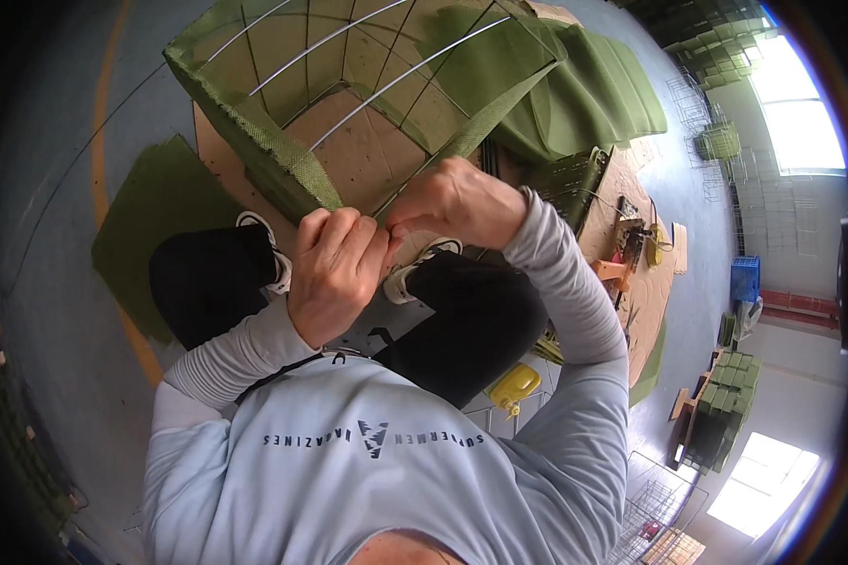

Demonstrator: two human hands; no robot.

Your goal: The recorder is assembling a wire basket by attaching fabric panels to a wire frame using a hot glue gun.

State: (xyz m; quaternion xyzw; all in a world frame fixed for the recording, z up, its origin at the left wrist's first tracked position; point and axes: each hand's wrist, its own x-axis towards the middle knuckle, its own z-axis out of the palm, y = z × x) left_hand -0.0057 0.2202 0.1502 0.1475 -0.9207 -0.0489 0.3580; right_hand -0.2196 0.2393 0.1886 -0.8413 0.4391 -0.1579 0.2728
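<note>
A wire-frame basket (386, 89) with green mesh fabric (264, 141) folded over its rim stands in front of me. Both my hands meet at its near corner. My left hand (334, 273) is closed at the end of the left fabric edge, its fingers curled round that corner. Close against it, my right hand (457, 202) is bent at the wrist with fingers pinched together, beside the end of the right fabric edge. Whatever lies between the right fingertips is hidden. Brown cardboard (353, 132) shows through the basket's wires.
A green fabric sheet (598, 89) drapes beyond the basket; another green piece (141, 212) lies on the floor at left. Tools with a yellow part (655, 245) sit on cardboard at right. A yellow bottle (515, 388) is beside my leg. Farther right are a blue crate (745, 279) and stacked green baskets (725, 405).
</note>
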